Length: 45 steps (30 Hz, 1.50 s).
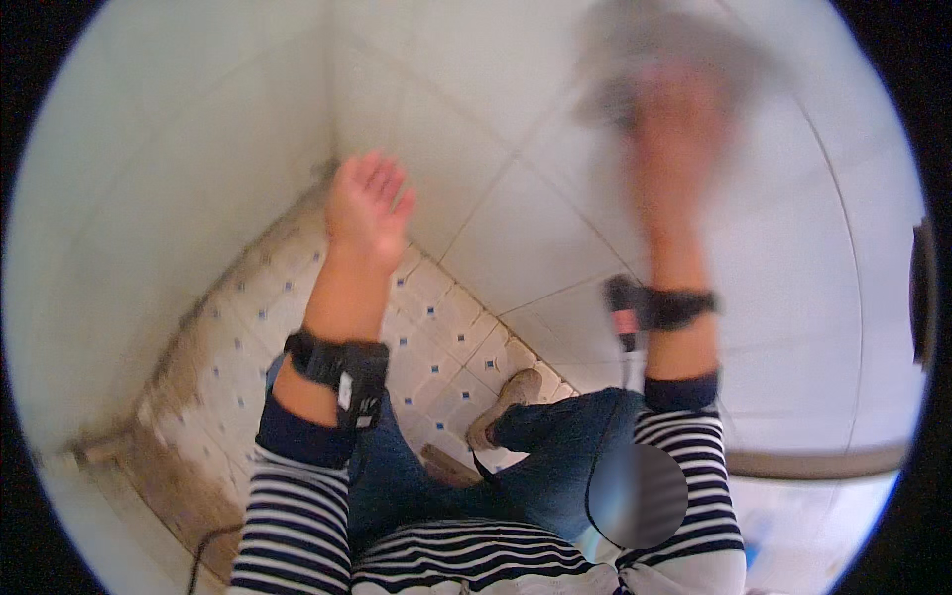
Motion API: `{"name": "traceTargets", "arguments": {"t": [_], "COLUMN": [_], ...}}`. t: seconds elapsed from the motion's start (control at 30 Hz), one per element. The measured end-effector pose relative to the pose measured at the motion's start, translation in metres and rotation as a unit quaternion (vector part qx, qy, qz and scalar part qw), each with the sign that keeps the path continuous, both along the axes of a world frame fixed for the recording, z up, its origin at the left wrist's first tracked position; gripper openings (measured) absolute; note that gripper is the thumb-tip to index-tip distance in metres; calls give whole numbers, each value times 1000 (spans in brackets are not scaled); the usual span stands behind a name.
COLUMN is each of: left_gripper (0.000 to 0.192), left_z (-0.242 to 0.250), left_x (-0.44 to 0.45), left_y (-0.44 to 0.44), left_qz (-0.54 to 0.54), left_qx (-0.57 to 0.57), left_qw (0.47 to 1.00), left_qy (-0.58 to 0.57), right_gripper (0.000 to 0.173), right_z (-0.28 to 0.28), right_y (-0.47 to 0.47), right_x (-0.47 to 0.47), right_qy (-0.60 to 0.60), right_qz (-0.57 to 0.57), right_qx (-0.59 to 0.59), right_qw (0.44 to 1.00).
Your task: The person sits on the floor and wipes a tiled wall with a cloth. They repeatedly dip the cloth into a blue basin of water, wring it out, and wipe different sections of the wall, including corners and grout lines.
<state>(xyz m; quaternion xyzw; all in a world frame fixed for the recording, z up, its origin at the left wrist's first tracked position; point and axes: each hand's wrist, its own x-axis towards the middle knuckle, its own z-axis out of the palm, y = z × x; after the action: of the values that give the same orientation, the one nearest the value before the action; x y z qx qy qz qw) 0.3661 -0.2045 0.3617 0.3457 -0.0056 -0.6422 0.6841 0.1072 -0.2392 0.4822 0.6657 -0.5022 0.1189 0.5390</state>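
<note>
My right hand (680, 134) is raised at the upper right, blurred by motion. In it is a grey cloth (613, 44), too smeared to make out its folds, against or close in front of the white tiled wall (513, 201). Nothing is in my left hand (372, 204), which hovers near the corner of the walls, palm partly showing and fingers loosely extended. Each wrist carries a black strapped device, one on the left (357, 379) and one on the right (662, 306).
Below lies a tiled floor (416, 357) with small blue squares, dirty along its edges. My shoe (513, 401) stands close to the wall's foot. A thin black cable (595, 476) hangs by my right arm. A brownish edge (818, 462) runs at the lower right; a dark object (922, 294) sits at the right rim.
</note>
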Motion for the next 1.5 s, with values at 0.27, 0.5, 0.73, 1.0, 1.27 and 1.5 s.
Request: {"name": "traceTargets", "arguments": {"t": [0.27,0.5,0.73,1.0,1.27,1.5], "left_gripper": [43,39,36,32,31,29], "left_z": [-76,-181,-268,-270,-276,-294], "left_x": [-9,-76,-105,-142,-145,-144], "left_y": [23,125,212,265,252,212], "left_qz": [-218,-567,-795,-912,-900,-908], "left_qx": [-2,-138,-378,-106,-312,-286], "left_qw": [952,572,109,-21,-88,26], "left_qy": [-215,-576,-463,-397,-290,-304], "right_gripper": [41,36,39,41,40,47], "right_z": [-190,-181,-206,-211,-196,-182], "right_y": [48,71,70,79,88,99], "right_x": [-34,-52,-55,-57,-60,-55], "right_qy": [-34,-94,-162,-160,-200,-275], "right_qz": [186,220,246,204,215,193], "right_qx": [367,284,235,267,268,358], "right_qw": [911,928,926,928,917,871]}}
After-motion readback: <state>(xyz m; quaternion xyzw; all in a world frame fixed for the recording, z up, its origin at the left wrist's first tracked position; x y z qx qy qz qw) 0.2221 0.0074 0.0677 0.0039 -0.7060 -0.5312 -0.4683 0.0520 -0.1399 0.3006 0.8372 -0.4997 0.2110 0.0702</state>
